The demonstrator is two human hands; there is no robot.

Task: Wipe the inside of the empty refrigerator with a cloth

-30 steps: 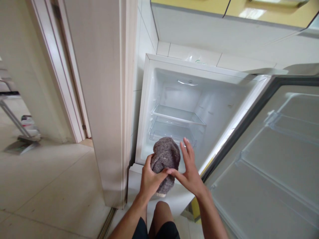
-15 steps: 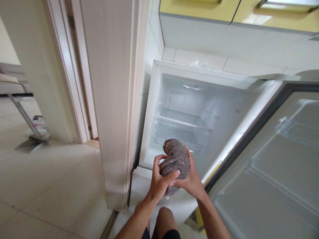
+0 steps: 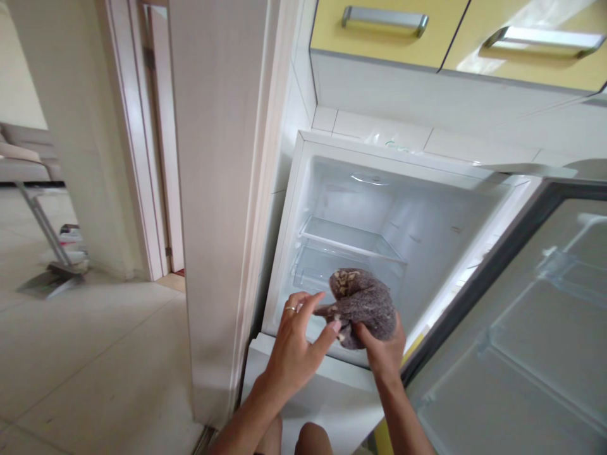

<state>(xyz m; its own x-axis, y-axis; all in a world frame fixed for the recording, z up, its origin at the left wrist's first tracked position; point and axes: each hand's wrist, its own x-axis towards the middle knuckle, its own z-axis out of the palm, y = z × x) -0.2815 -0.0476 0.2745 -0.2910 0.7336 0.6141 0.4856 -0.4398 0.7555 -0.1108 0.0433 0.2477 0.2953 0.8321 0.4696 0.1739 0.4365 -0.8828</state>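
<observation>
A bunched, fuzzy grey-brown cloth (image 3: 372,300) with paler patches is held in front of the open fridge (image 3: 298,189). My right hand (image 3: 386,351) grips it from the right, thumb pressed on the near side and the other fingers mostly hidden behind it. My left hand (image 3: 296,341), wearing a ring, is at the cloth's left side with thumb and fingers spread. A narrow end of the cloth points into the gap between them; the thumb tip is at its edge, and whether it touches I cannot tell.
Inside the fridge are a glass shelf (image 3: 353,237) and a clear drawer (image 3: 315,275). Its open door (image 3: 531,316) stands close on the right. Yellow cabinets (image 3: 379,44) hang above. A door frame (image 3: 227,221) rises on the left, with a dustpan (image 3: 54,278) on the floor beyond.
Both hands held the cloth before; my left hand has loosened and its fingers have spread. My right hand has moved right with the cloth, which has turned. The view has tilted up slightly.
</observation>
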